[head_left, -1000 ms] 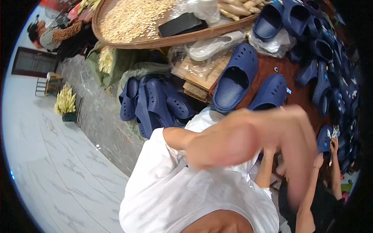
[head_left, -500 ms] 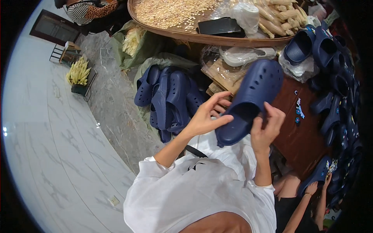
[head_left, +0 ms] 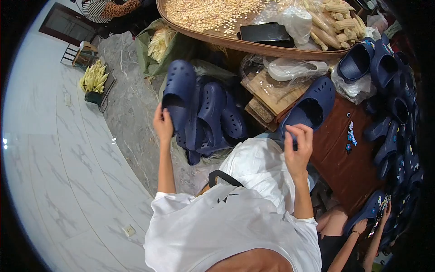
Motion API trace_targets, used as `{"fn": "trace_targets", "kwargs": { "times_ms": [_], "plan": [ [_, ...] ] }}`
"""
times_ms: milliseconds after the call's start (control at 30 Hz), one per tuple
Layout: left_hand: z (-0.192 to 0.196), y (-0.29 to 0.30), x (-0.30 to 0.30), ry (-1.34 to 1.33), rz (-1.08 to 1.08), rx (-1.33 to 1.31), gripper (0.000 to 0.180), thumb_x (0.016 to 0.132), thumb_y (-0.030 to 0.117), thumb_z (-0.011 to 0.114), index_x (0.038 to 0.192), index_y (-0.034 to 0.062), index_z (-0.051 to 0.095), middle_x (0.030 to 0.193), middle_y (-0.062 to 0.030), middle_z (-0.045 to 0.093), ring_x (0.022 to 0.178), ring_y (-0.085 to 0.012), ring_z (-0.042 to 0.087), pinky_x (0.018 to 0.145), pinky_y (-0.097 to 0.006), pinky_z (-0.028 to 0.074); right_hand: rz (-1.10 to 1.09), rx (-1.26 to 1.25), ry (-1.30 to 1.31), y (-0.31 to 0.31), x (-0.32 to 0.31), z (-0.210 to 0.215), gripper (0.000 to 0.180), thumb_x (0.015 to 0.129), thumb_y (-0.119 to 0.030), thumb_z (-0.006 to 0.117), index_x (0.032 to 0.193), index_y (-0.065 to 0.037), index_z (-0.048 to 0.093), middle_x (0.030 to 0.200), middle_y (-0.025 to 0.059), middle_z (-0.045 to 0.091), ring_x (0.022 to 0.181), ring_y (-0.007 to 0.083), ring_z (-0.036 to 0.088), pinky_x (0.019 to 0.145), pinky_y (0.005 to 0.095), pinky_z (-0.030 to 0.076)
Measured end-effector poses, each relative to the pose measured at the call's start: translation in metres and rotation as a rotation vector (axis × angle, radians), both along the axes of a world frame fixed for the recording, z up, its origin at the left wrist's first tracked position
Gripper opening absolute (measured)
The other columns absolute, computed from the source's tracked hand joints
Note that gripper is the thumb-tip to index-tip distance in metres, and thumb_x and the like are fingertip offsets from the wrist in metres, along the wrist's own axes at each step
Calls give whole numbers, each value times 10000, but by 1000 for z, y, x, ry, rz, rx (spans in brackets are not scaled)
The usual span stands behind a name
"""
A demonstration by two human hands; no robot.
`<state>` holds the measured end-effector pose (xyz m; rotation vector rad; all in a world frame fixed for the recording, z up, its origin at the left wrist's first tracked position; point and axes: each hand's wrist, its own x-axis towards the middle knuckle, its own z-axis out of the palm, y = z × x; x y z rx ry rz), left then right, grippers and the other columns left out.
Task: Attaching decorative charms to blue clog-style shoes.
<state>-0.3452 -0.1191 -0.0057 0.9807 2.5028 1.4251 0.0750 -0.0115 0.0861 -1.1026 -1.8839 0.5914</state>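
My left hand (head_left: 162,123) is closed on the heel end of a dark blue clog (head_left: 178,85), raised toe-up over a pile of similar clogs (head_left: 210,111). On the right, a second blue clog (head_left: 321,96) points away from me at the edge of the brown-covered table (head_left: 333,140). My right hand (head_left: 299,147) has its bent fingers and thumb at that clog's heel, which they partly cover.
A round woven tray (head_left: 253,46) of corn kernels, with a black phone (head_left: 265,34), spans the back. Wooden boards (head_left: 272,93) bear a wrapped white clog (head_left: 290,70). Many decorated blue clogs (head_left: 390,136) line the right. Another person's hands (head_left: 360,225) hold a clog there.
Both hands were on one clog in front of me. My left hand has moved left and lifted another from the pile. The first clog has shifted right, by my right hand.
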Motion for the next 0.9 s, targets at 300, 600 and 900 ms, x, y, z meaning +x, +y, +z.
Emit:
{"fn": "trace_targets", "kwargs": {
  "times_ms": [300,600,900],
  "plan": [
    [-97,-4,-87,390,113,-205,342,969,146,534,1293,135,644,1105,-178,700,970,-369,653,865,-420,499,-324,-105,82,5,46,-29,181,900,9,626,1074,-19,666,1119,136,549,889,221,614,746,324,543],
    [-159,6,-121,354,9,-299,387,888,107,580,1268,104,652,1149,-195,686,1041,-378,638,929,-429,484,-407,-167,54,12,57,-53,418,898,-52,659,1288,-10,516,1199,133,478,999,222,569,823,320,521],
    [-168,10,-128,258,54,-185,514,768,6,520,1270,28,628,1204,-223,669,1124,-377,638,991,-426,472,-418,-344,106,26,66,-66,552,906,-205,712,1330,14,435,1122,155,498,855,224,591,740,332,531]
  ]
}}
